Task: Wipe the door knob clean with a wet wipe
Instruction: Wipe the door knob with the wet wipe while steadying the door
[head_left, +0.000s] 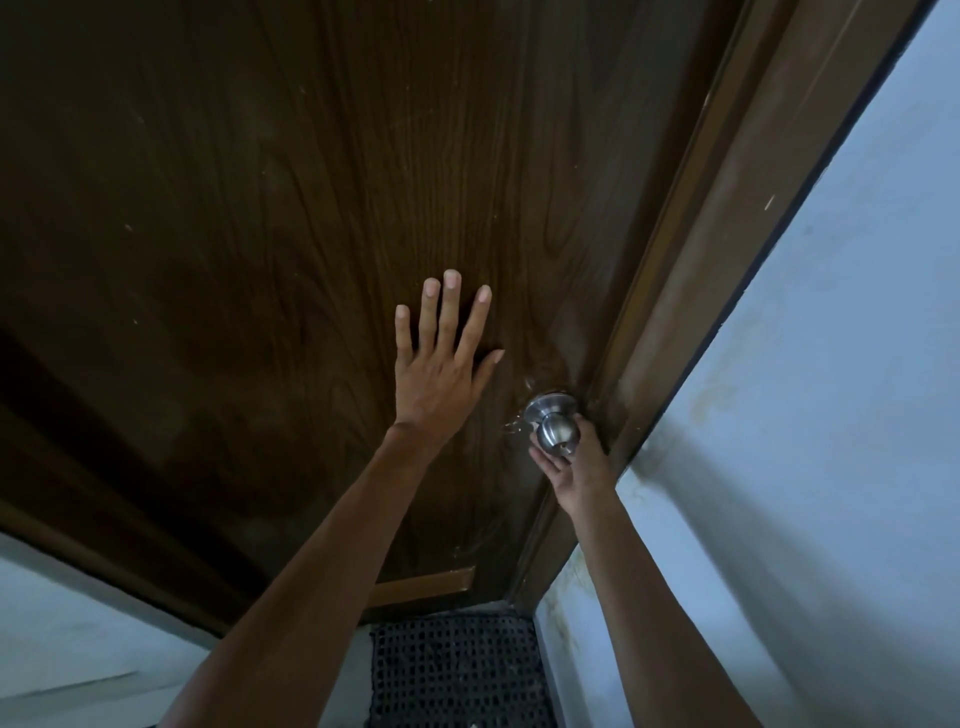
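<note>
— What's lying nearest?
— A black perforated mat (457, 670) on the floor.
— And the hands?
— The right hand (576, 470) is cupping the round brushed-metal door knob (556, 434), fingers curling around it. The left hand (441, 364) is pressing flat, fingers spread, on the dark wood-grain door (260, 208).

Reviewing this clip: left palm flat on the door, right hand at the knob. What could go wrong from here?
1. No wet wipe shows in the right hand cupping the door knob; bare fingers may smear it instead of cleaning.
2. The left hand presses on the door; if the knob turns and unlatches, the door could swing.
</note>
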